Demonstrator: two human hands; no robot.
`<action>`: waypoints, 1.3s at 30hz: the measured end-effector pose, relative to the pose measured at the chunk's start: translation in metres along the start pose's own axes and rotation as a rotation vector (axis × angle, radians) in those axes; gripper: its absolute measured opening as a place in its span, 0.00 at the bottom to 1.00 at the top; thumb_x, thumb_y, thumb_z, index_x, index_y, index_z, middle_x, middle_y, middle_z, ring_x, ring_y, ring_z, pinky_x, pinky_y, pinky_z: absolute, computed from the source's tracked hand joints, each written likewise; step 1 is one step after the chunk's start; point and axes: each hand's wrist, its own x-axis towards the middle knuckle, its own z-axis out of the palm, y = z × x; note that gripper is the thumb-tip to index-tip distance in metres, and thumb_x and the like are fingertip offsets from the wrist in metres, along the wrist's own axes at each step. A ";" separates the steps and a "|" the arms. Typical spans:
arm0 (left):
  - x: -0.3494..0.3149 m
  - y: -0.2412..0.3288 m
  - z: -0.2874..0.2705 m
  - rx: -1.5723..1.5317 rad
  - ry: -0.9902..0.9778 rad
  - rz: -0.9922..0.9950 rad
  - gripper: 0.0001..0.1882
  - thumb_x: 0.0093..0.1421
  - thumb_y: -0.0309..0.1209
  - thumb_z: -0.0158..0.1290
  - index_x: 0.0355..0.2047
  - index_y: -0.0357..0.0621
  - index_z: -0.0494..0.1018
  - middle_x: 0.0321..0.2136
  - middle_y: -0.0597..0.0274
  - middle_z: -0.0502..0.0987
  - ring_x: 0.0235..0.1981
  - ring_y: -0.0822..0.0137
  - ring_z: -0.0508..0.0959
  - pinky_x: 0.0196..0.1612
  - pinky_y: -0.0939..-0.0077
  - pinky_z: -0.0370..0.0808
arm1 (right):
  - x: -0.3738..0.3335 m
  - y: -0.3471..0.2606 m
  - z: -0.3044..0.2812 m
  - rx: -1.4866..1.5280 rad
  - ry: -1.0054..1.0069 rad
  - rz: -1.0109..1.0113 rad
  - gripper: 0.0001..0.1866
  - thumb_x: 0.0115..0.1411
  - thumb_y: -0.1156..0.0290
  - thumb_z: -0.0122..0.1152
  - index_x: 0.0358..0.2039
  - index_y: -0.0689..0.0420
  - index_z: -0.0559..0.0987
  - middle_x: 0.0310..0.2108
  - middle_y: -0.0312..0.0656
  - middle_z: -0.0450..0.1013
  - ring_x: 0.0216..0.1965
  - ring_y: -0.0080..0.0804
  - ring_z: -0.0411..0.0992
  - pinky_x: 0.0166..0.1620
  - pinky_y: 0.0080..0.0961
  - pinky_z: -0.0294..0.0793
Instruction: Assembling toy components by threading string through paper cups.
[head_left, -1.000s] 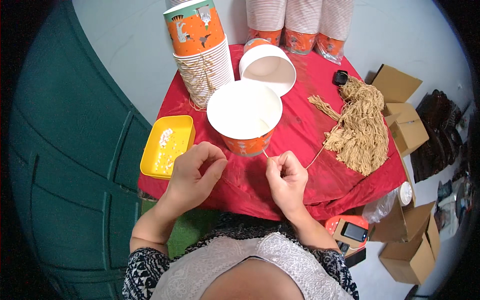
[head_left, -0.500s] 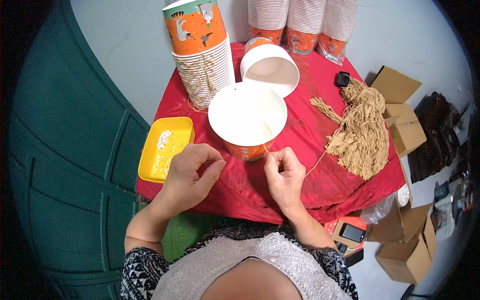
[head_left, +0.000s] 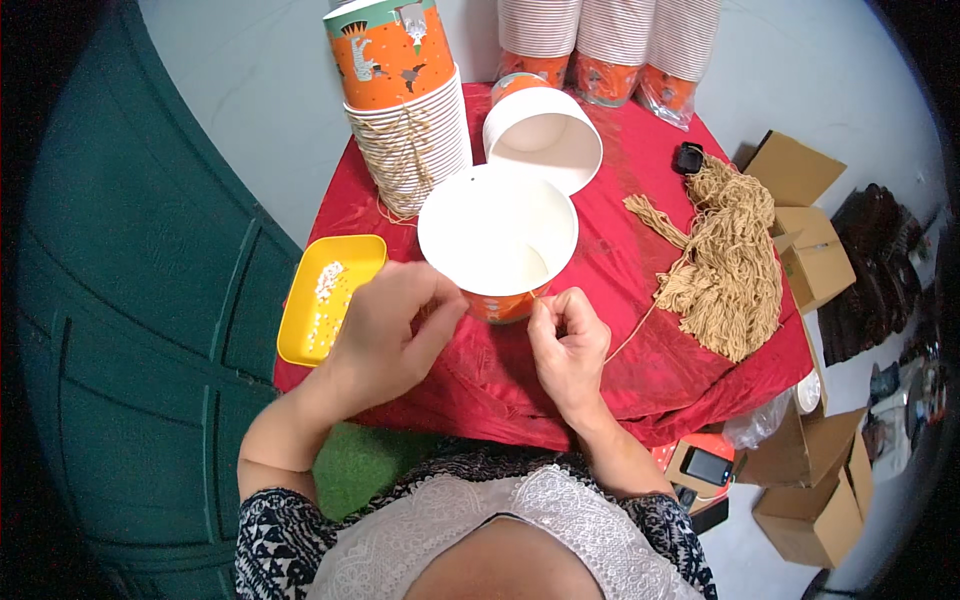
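A white paper bucket (head_left: 497,215) with an orange printed outside stands upright in front of me, its open top facing up. By its near right side, my right hand (head_left: 570,340) pinches a thin tan cord (head_left: 632,337), which passes up to the bucket's rim and runs back toward the bundle of tan cords (head_left: 725,265) on the right. At the bucket's near left, my left hand (head_left: 390,325) is slightly blurred, thumb and forefinger closed together. Whatever sits between those fingertips is too small to make out. Part of the yellow tray (head_left: 292,330) with small white bits lies behind this hand.
A tall bucket stack (head_left: 440,130) with cords draped over it rises at the back left. Another bucket (head_left: 560,150) lies on its side. Wrapped stacks (head_left: 610,40) line the wall. Cardboard boxes (head_left: 810,500) stand right of the red-covered table (head_left: 480,400).
My left hand has moved right and slightly up, closer to the bucket. My right hand keeps its pinch on the cord almost in place.
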 end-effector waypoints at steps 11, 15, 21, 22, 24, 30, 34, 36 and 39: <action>0.072 -0.047 0.027 -0.037 -0.407 0.193 0.17 0.61 0.25 0.45 0.51 0.34 0.70 0.44 0.44 0.72 0.48 0.48 0.72 0.55 0.60 0.67 | 0.003 -0.002 0.007 -0.004 -0.011 0.011 0.08 0.57 0.82 0.59 0.24 0.63 0.70 0.16 0.38 0.66 0.19 0.18 0.64 0.24 0.22 0.67; 0.085 -0.047 0.034 -0.237 -0.647 0.088 0.15 0.62 0.29 0.47 0.44 0.35 0.76 0.36 0.46 0.77 0.40 0.54 0.77 0.48 0.63 0.72 | 0.005 0.000 0.006 0.000 -0.015 0.009 0.07 0.57 0.82 0.59 0.25 0.63 0.70 0.16 0.38 0.66 0.19 0.19 0.64 0.24 0.22 0.67; 0.085 -0.046 0.042 -0.313 -0.704 -0.085 0.12 0.60 0.31 0.50 0.32 0.33 0.77 0.23 0.53 0.78 0.26 0.67 0.76 0.35 0.66 0.74 | 0.008 -0.002 0.004 -0.013 -0.028 0.015 0.06 0.58 0.81 0.59 0.25 0.63 0.71 0.16 0.38 0.66 0.20 0.19 0.64 0.25 0.23 0.67; 0.083 -0.046 0.043 -0.317 -0.686 -0.114 0.12 0.59 0.31 0.51 0.31 0.33 0.76 0.22 0.54 0.78 0.26 0.68 0.75 0.34 0.66 0.74 | 0.008 -0.003 0.004 -0.007 -0.038 0.016 0.06 0.58 0.80 0.59 0.25 0.63 0.71 0.16 0.37 0.65 0.20 0.18 0.64 0.25 0.22 0.67; 0.079 -0.043 0.043 -0.278 -0.673 -0.120 0.11 0.59 0.31 0.50 0.29 0.33 0.75 0.22 0.53 0.78 0.26 0.66 0.76 0.33 0.66 0.73 | 0.009 0.002 -0.002 0.069 -0.106 0.107 0.07 0.59 0.78 0.58 0.25 0.63 0.72 0.17 0.35 0.65 0.20 0.18 0.63 0.25 0.22 0.66; 0.061 -0.020 0.045 -0.071 -0.548 -0.073 0.10 0.60 0.30 0.49 0.27 0.35 0.73 0.24 0.45 0.77 0.28 0.51 0.78 0.34 0.60 0.73 | 0.035 -0.005 -0.030 0.235 -0.409 0.605 0.20 0.66 0.55 0.51 0.28 0.58 0.80 0.20 0.26 0.68 0.15 0.12 0.54 0.18 0.15 0.48; 0.053 -0.016 0.046 0.030 -0.490 -0.038 0.10 0.61 0.30 0.49 0.27 0.34 0.73 0.26 0.40 0.77 0.32 0.43 0.78 0.36 0.54 0.73 | 0.054 -0.019 -0.035 0.189 -0.551 0.723 0.19 0.62 0.62 0.54 0.21 0.63 0.80 0.18 0.33 0.72 0.20 0.18 0.64 0.26 0.20 0.61; 0.050 -0.016 0.048 0.057 -0.465 -0.028 0.10 0.61 0.29 0.49 0.28 0.33 0.73 0.27 0.39 0.77 0.33 0.41 0.78 0.37 0.52 0.73 | 0.059 -0.019 -0.036 0.144 -0.626 0.770 0.17 0.61 0.64 0.54 0.21 0.63 0.81 0.19 0.35 0.74 0.21 0.18 0.65 0.27 0.20 0.62; 0.046 -0.022 0.053 0.164 -0.368 0.007 0.10 0.60 0.28 0.48 0.28 0.32 0.73 0.28 0.37 0.77 0.35 0.40 0.78 0.38 0.50 0.73 | 0.064 -0.017 -0.030 0.173 -0.594 0.740 0.13 0.58 0.70 0.55 0.22 0.64 0.81 0.20 0.37 0.75 0.21 0.18 0.66 0.27 0.19 0.63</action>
